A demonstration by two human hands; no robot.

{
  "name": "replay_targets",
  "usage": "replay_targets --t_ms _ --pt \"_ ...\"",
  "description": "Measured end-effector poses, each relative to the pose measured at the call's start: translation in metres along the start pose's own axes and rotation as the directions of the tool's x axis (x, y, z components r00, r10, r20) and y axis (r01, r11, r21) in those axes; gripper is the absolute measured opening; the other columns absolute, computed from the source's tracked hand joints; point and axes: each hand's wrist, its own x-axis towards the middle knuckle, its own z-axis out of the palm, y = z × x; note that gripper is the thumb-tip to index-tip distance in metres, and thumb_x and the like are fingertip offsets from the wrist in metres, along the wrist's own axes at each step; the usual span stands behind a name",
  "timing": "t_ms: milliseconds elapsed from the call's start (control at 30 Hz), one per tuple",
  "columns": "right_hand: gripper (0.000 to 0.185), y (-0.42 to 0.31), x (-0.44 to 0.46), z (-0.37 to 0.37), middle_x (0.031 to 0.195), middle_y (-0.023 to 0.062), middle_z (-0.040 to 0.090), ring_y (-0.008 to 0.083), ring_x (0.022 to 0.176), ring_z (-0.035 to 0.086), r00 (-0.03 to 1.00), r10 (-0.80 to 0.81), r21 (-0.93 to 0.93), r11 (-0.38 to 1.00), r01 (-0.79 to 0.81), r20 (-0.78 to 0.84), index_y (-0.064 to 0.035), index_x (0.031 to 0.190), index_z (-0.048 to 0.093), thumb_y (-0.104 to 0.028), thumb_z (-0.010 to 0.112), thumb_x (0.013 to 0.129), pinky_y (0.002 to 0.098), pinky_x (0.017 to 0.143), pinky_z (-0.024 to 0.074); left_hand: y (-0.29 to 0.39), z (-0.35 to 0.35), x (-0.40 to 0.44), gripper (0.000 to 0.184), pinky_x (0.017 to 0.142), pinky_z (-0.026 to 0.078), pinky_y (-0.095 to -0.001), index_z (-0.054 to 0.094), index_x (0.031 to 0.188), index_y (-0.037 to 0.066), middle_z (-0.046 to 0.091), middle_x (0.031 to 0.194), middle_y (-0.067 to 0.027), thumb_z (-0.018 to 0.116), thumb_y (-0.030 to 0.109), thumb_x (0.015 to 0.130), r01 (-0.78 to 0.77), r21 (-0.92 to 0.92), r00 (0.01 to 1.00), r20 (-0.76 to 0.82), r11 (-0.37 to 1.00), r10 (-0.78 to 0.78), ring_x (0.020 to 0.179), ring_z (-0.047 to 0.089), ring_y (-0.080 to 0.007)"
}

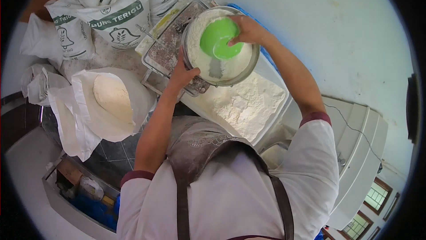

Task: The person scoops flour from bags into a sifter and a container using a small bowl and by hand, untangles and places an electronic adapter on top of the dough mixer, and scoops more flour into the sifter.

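Over a plastic bin [282,79] of white flour [246,102] is a round metal-rimmed sieve [216,68]. Flour covers most of its inside, and a grey patch of its bottom shows. My left hand [181,75] grips the sieve's near-left rim, thumb along the edge. My right hand [248,31] holds a bright green plastic bowl [214,35] by its edge, inside the sieve and against the flour. The green bowl is tilted, with some white dust on it. Its far fingers are partly hidden behind the bowl.
Left of the bin stands a floury metal-framed machine [166,53]. Printed flour sacks [120,22] are stacked at the upper left, with another person's arm [39,2] beside them. An opened sack [111,102] stands nearer me. A white wall [328,27] bounds the right side.
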Motion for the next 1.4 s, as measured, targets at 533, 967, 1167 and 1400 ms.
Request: replay_targets --t_ms 533,967,1167,1400 --pt "0.083 -0.004 -0.013 0.003 0.129 0.0168 0.052 0.0345 0.125 0.045 0.924 0.065 -0.327 0.942 0.067 0.376 -0.0119 0.135 0.048 -0.013 0.083 0.059 0.0402 0.106 0.0363 0.012 -0.004 0.015 0.116 0.109 0.028 -0.0334 0.0 0.149 0.001 0.031 0.146 -0.0246 0.069 0.021 0.059 -0.116 0.203 0.993 0.041 0.972 0.11 0.135 0.035 -0.031" --pt "0.076 0.013 -0.011 -0.008 0.119 0.011 0.06 0.0279 0.113 0.055 0.983 0.072 0.204 0.978 -0.037 -0.167 -0.0135 0.132 0.051 -0.022 0.083 0.064 0.0394 0.101 0.0413 0.012 -0.006 0.015 0.107 0.102 0.037 -0.0339 0.006 0.15 0.004 0.035 0.143 -0.0175 0.064 0.007 0.061 -0.003 0.082 1.0 0.025 0.997 0.001 0.127 0.042 -0.0275" --pt "0.062 0.032 -0.083 0.019 0.105 0.0076 0.064 0.018 0.097 0.06 0.85 0.527 0.958 0.235 -0.166 0.018 -0.0046 0.118 0.058 -0.039 0.081 0.072 0.034 0.082 0.0467 0.017 0.004 0.006 0.1 0.097 0.04 -0.0344 0.01 0.15 0.008 0.043 0.136 -0.0148 0.062 0.005 0.066 0.084 0.06 0.996 0.008 0.995 -0.084 0.12 0.047 -0.0254" --pt "0.051 0.057 -0.142 0.068 0.093 0.0034 0.065 0.0116 0.081 0.061 0.802 0.597 1.0 -0.005 0.006 -0.002 -0.0061 0.106 0.064 -0.047 0.073 0.078 0.0271 0.065 0.0468 0.015 0.015 0.0 0.088 0.084 0.041 -0.0321 0.017 0.15 0.016 0.051 0.126 -0.0103 0.067 0.016 0.078 0.168 0.01 0.984 -0.059 0.986 -0.167 0.103 0.052 -0.0187"
